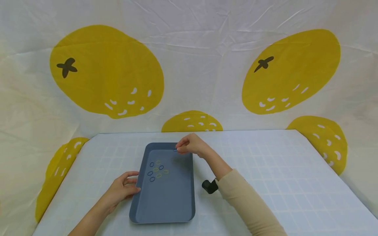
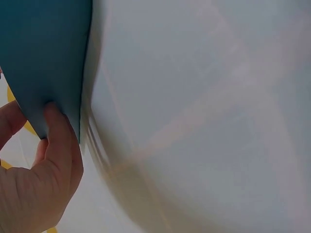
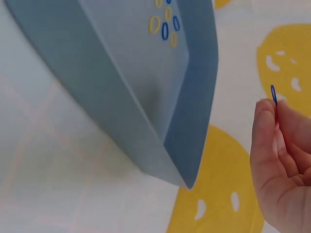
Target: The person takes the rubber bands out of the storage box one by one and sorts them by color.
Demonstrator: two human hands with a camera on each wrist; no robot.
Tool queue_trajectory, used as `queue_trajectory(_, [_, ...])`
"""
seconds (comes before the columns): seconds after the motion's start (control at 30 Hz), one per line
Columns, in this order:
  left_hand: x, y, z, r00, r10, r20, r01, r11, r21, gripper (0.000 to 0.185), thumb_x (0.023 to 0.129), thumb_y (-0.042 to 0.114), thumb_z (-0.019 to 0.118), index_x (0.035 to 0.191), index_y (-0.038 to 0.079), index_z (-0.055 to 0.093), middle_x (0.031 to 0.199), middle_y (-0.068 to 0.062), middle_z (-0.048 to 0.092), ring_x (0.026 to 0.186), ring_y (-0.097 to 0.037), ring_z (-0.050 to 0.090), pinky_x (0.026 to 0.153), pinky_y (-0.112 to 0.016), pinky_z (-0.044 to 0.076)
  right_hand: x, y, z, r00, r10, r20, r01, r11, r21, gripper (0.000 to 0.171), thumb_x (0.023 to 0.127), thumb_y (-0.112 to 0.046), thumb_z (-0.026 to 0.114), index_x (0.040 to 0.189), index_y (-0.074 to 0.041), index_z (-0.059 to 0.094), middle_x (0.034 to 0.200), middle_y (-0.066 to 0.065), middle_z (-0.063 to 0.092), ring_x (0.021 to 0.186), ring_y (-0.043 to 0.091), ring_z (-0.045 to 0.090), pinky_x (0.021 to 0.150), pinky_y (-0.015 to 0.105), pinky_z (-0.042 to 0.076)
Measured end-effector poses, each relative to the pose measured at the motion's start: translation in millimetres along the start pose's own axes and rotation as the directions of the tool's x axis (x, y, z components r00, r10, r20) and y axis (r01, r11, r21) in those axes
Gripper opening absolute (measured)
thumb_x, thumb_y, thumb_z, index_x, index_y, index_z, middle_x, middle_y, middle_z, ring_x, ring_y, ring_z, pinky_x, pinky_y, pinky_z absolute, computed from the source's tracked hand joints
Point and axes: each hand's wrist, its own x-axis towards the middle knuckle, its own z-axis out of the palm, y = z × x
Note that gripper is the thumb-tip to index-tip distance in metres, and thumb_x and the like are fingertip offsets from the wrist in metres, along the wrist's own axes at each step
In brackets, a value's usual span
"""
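A blue-grey rectangular tray [image 1: 165, 203] lies on the table, its long side running away from me. My left hand [image 1: 122, 190] grips the tray's left rim; in the left wrist view, its fingers [image 2: 58, 126] are against the tray wall. Over the far right corner, my right hand [image 1: 192, 144] pinches a small thin blue ring [image 3: 273, 93] between thumb and fingertips. Several similar rings lie loosely grouped on the left far part of the tray floor, some blue, like this blue ring [image 1: 152, 179], others yellow, like this yellow ring [image 1: 166, 171].
A pale checked cloth [image 1: 265, 183] covers the table. Behind it hangs a white curtain [image 1: 203, 72] printed with large yellow fruit. A black object [image 1: 209, 186] shows beside the right sleeve [image 1: 245, 200], to the right of the tray.
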Motion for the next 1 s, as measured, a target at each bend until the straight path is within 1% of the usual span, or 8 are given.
queue_trajectory(0.1, [0.2,0.2,0.5,1.0,-0.01,-0.011,0.011,1.0,0.006,0.067,0.074,-0.005,0.07,0.133,-0.003,0.039,0.118,-0.026,0.051,0.097,-0.025,0.059,0.074,-0.034,0.052,-2.7,3.2,-4.7,1.0,0.001,0.0,-0.001,1.0,0.006,0.014,0.084,0.001,0.065,0.096,0.008,0.067,0.085,0.014,0.069,0.08,0.027,0.067,0.076,0.035,0.053])
queue_trajectory(0.17, [0.3,0.2,0.5,1.0,-0.004,-0.008,0.004,1.0,0.011,0.068,0.074,-0.005,0.071,0.133,-0.004,0.038,0.118,-0.026,0.051,0.098,-0.026,0.059,0.074,-0.034,0.052,-4.7,4.6,-7.8,1.0,0.002,0.002,-0.002,1.0,0.011,0.015,0.084,0.002,0.065,0.097,0.008,0.067,0.086,0.015,0.069,0.081,0.028,0.067,0.077,0.037,0.053])
queue_trajectory(0.33, [0.4,-0.7,0.3,1.0,0.004,0.001,-0.004,1.0,0.003,0.069,0.074,-0.005,0.071,0.134,-0.004,0.037,0.118,-0.027,0.051,0.098,-0.026,0.059,0.074,-0.034,0.052,-10.5,9.2,-15.8,1.0,0.011,0.003,-0.011,1.0,0.019,0.016,0.085,0.002,0.064,0.099,0.009,0.066,0.088,0.015,0.069,0.08,0.024,0.067,0.079,0.039,0.052])
queue_trajectory(0.4, [0.3,-1.2,0.3,1.0,0.002,0.002,-0.002,1.0,-0.001,0.069,0.074,-0.005,0.071,0.134,-0.004,0.037,0.118,-0.027,0.051,0.098,-0.026,0.059,0.075,-0.034,0.052,-12.7,12.5,-19.5,1.0,0.013,0.001,-0.014,1.0,0.021,0.016,0.085,0.003,0.063,0.1,0.01,0.065,0.089,0.015,0.068,0.08,0.023,0.067,0.078,0.038,0.053])
queue_trajectory(0.57, [-0.3,-1.4,-0.1,1.0,0.002,0.001,-0.002,1.0,-0.004,0.069,0.074,-0.005,0.072,0.134,-0.004,0.037,0.119,-0.027,0.051,0.099,-0.027,0.059,0.075,-0.034,0.052,-18.6,21.6,-28.0,0.999,0.031,-0.016,-0.031,0.999,0.025,0.018,0.085,0.002,0.063,0.101,0.011,0.065,0.092,0.023,0.067,0.081,0.028,0.066,0.076,0.036,0.053])
queue_trajectory(0.63, [-1.2,-0.8,-0.5,1.0,0.003,0.002,-0.003,1.0,-0.006,0.07,0.074,-0.005,0.072,0.134,-0.004,0.037,0.119,-0.027,0.051,0.1,-0.027,0.059,0.076,-0.034,0.052,-21.2,24.5,-30.2,0.999,0.039,-0.022,-0.039,0.999,0.026,0.019,0.085,0.002,0.064,0.101,0.012,0.064,0.092,0.024,0.067,0.081,0.028,0.066,0.076,0.036,0.053])
queue_trajectory(0.83, [-3.5,1.4,-1.9,1.0,0.007,0.014,-0.007,1.0,-0.017,0.07,0.075,-0.005,0.071,0.135,-0.004,0.035,0.121,-0.028,0.05,0.103,-0.028,0.057,0.076,-0.033,0.052,-28.0,35.5,-33.3,0.999,0.046,-0.03,-0.045,0.999,0.03,0.018,0.084,0.004,0.064,0.1,0.013,0.064,0.084,0.016,0.068,0.072,0.019,0.065,0.074,0.035,0.054])
queue_trajectory(1.0, [-3.6,-0.2,-2.8,1.0,0.02,0.023,-0.02,1.0,-0.022,0.07,0.075,-0.006,0.071,0.135,-0.005,0.035,0.121,-0.029,0.049,0.103,-0.028,0.057,0.076,-0.033,0.052,-32.8,43.7,-36.6,0.998,0.058,-0.04,-0.057,0.998,0.034,0.016,0.084,0.005,0.063,0.098,0.012,0.065,0.084,0.016,0.069,0.073,0.018,0.065,0.074,0.035,0.054])
